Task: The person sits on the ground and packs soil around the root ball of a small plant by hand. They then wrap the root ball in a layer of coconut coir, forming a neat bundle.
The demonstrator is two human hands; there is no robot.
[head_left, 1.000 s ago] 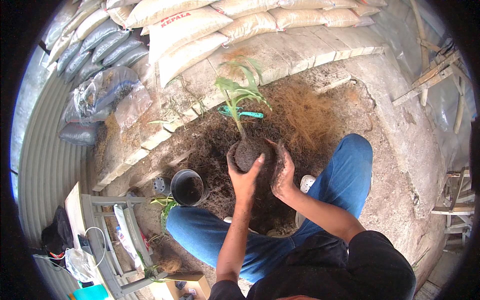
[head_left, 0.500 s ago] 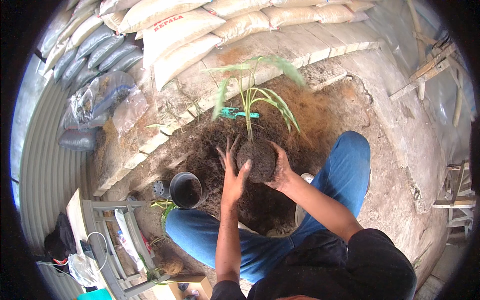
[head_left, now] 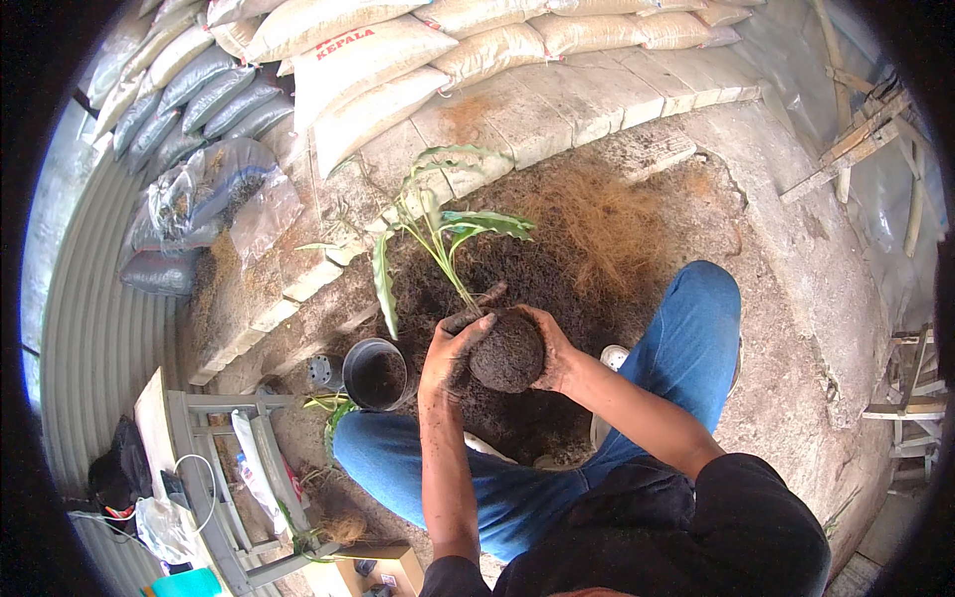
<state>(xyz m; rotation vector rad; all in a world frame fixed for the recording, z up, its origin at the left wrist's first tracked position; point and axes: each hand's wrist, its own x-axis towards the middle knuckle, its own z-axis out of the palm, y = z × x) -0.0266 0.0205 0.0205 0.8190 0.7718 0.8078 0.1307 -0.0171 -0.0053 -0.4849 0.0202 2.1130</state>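
Note:
Between my hands is a leafy potted-type plant (head_left: 443, 254), out of any pot, with a dark, rounded root ball (head_left: 507, 353). Its stems lean up and to the left, with long wavy-edged leaves. My left hand (head_left: 450, 353), smeared with soil, wraps the left side of the ball near the stem base. Cupped against the ball's right side is my right hand (head_left: 553, 348), its fingertips hidden behind it. An open black plastic pot (head_left: 378, 375) with dark soil inside stands left of my left hand. Loose dark soil (head_left: 517, 423) lies below and around the hands.
Brown fibre (head_left: 607, 239) is spread beyond the soil at right. A brick edge (head_left: 269, 313) runs behind, with stacked sacks (head_left: 378, 60) on it. A small pot (head_left: 321, 371) lies beside the black one. At lower left stands a grey stool-like frame (head_left: 214, 468); my bent knees flank the soil.
The plant has tilted from upright to the left, and its root ball has turned toward me. My left hand, with fingers spread before, has closed around the ball near the stem.

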